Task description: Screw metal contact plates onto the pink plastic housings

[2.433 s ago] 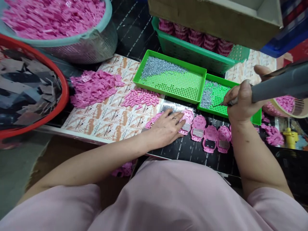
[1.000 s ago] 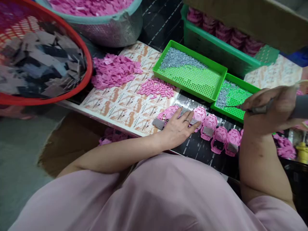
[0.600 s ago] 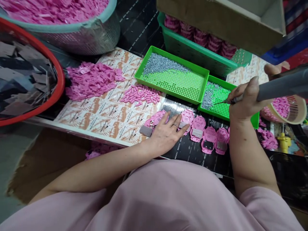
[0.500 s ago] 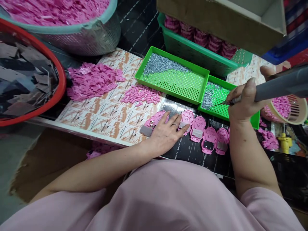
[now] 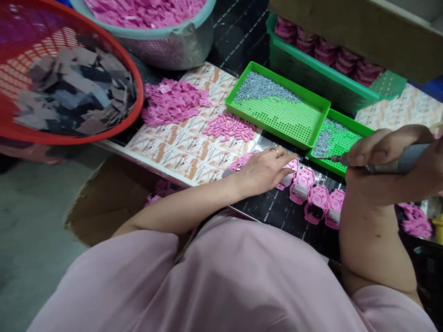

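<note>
My left hand [image 5: 266,168], a ring on one finger, lies on a pink plastic shell [image 5: 290,168] at the left end of a row of pink shells [image 5: 316,203], fingers curled on it. My right hand [image 5: 387,161] is closed round a grey electric screwdriver [image 5: 394,159]. Its thin bit [image 5: 325,158] points left over the small green tray of screws [image 5: 341,138]. A larger green tray [image 5: 277,108] holds a heap of silver screws [image 5: 263,90].
A red basket of grey and dark flat pieces [image 5: 65,87] sits at the left. Behind it is a grey basin of pink parts [image 5: 155,18]. Loose pink piles [image 5: 173,99] and pink pellets [image 5: 230,129] lie on the printed sheet. A green crate with pink stacks [image 5: 321,69] stands behind.
The view has swung left and tilted. My left hand has slid a little right along the row and curled over the first shells. The screwdriver stays over the small tray.
</note>
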{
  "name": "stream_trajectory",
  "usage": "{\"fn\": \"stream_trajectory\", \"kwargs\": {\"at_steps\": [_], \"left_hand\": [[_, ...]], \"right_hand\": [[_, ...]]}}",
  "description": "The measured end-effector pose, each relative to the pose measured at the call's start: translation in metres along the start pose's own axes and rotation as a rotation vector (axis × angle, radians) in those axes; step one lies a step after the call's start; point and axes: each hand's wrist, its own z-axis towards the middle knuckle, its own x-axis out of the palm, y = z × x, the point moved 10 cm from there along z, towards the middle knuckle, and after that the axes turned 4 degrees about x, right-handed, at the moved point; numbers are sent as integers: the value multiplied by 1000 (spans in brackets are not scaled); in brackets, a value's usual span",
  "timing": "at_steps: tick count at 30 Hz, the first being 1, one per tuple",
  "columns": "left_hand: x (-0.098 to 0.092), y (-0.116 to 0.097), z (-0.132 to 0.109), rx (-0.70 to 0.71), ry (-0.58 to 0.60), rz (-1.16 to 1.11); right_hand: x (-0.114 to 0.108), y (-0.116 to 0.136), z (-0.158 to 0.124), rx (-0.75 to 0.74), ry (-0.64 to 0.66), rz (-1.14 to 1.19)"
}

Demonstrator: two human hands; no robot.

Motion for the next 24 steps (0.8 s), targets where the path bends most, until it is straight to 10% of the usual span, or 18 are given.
{"fn": "stream_trajectory", "kwargs": {"at_steps": [3,8,24], "left_hand": [[-2,6,2,-58,0,-9],[-10,20,0,-94,60,79],[-15,38,-18,-66,118,234]], "right_hand": [[38,10,-9,-106,206,52],[63,-10,-14,48,138,-5],[39,-28,-30,-99,159,-78]]}}
